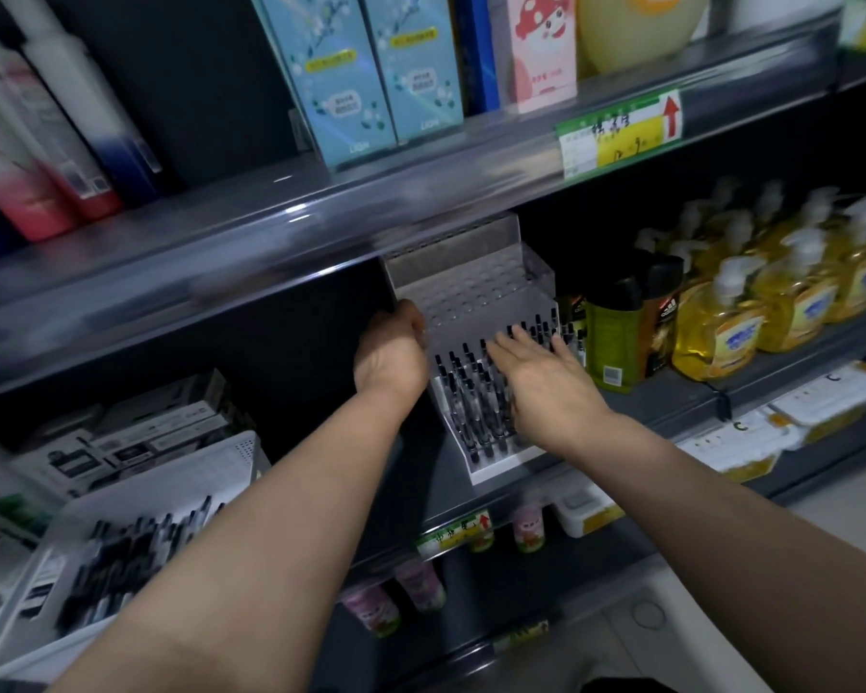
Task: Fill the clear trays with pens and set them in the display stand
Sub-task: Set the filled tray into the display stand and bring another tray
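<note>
Head view, motion-blurred: left of the left grip [391, 352], one white plastic basket [211, 467] holds dark loose pens [121, 567], too smeared to count. That left grip curls round the left wall of one clear stepped acrylic display stand [471, 282] on the dark metal shelf [646, 407], its fingertips hidden. Between the two grips, black-capped pens [471, 392] stand caps up, leaning back, partly covered. Flat over them lies the right grip [546, 382], fingers straight.
</note>
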